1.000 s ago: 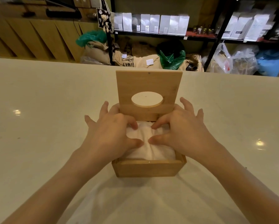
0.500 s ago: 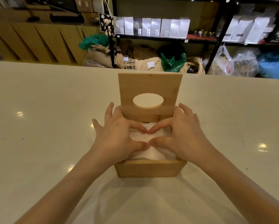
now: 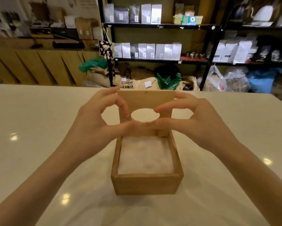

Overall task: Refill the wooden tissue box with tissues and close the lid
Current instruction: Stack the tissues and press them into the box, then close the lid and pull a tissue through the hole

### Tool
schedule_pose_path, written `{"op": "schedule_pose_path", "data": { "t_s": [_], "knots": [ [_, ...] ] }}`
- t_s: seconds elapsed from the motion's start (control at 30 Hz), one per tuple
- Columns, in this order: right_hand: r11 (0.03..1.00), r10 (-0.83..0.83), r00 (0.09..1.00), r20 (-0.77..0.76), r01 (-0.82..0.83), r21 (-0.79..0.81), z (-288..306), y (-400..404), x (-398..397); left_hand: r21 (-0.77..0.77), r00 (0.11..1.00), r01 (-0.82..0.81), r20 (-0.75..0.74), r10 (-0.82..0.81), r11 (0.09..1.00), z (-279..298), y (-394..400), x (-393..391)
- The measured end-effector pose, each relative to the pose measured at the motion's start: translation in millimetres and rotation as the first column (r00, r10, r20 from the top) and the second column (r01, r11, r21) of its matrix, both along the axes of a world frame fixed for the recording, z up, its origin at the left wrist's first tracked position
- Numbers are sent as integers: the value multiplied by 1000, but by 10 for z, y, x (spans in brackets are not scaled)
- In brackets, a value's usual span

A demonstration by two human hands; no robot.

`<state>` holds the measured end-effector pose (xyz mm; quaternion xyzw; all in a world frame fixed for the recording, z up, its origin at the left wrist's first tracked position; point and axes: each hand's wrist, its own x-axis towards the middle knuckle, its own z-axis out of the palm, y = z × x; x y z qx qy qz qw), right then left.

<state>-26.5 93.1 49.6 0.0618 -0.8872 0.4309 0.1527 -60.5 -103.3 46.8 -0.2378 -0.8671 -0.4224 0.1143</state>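
Both hands pinch the upright lid [image 3: 146, 101] of the wooden tissue box [image 3: 146, 183]. The left hand [image 3: 94, 126] holds the lid's left edge, its thumb lying across the front face just under the oval hole [image 3: 144, 115] and its fingers curled round the top left corner and the side. The right hand [image 3: 200, 126] mirrors it on the right edge, thumb under the hole on the front face, index finger bent to the hole's right rim, other fingers wrapped behind the top right corner. The lid stands nearly vertical at the box's far wall, still open. Below it the box is filled with white tissues [image 3: 145, 156], which lie flat and reach close to the rim on all four sides. The box sits on a pale, glossy counter [image 3: 39, 128], about midway between its left and right edges and nearer the person than the far edge. Beyond the far edge stand black shelves [image 3: 159, 60] with rows of silver and white bags, and sacks and plastic bags are piled on the floor beneath.
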Motion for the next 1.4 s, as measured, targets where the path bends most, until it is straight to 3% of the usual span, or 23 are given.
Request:
{"op": "schedule_pose_path", "data": {
  "t_s": [0.1, 0.17, 0.37, 0.47, 0.6, 0.83, 1.03, 1.17, 1.4],
  "knots": [
    [997, -76, 953, -294, 76, -10, 16, -28, 2, 43, 976, 15, -219, -5, 999, 90, 6, -56],
    [993, -59, 902, -427, 96, 65, -14, -72, -51, -23, 946, 18, -322, -24, 1000, 79, 47, -124],
    [910, -37, 893, -449, 216, 353, -86, -79, -299, -298, 845, -178, -534, -10, 938, -19, 113, -308],
    [814, -38, 892, -450, 288, 504, -151, -59, -359, -372, 865, -198, -501, -17, 907, -73, 134, -300],
    [770, -23, 893, -450, 303, 562, -173, -46, -320, -382, 852, -233, -523, -1, 894, -158, 131, -305],
    [815, 34, 882, -470, 247, 524, -139, -39, -116, -333, 820, -196, -571, -31, 922, -193, 68, -167],
    [856, 123, 850, -513, 172, 488, -242, -24, 116, -277, 858, -127, -512, -35, 952, -218, 5, 146],
    [871, 170, 822, -544, 133, 473, -402, -44, 286, -321, 898, -89, -435, -63, 943, -308, -42, 342],
    [875, 158, 882, -444, 83, 477, -732, -48, 484, -465, 942, -98, -329, -69, 880, -539, -105, 561]
  ]
}}
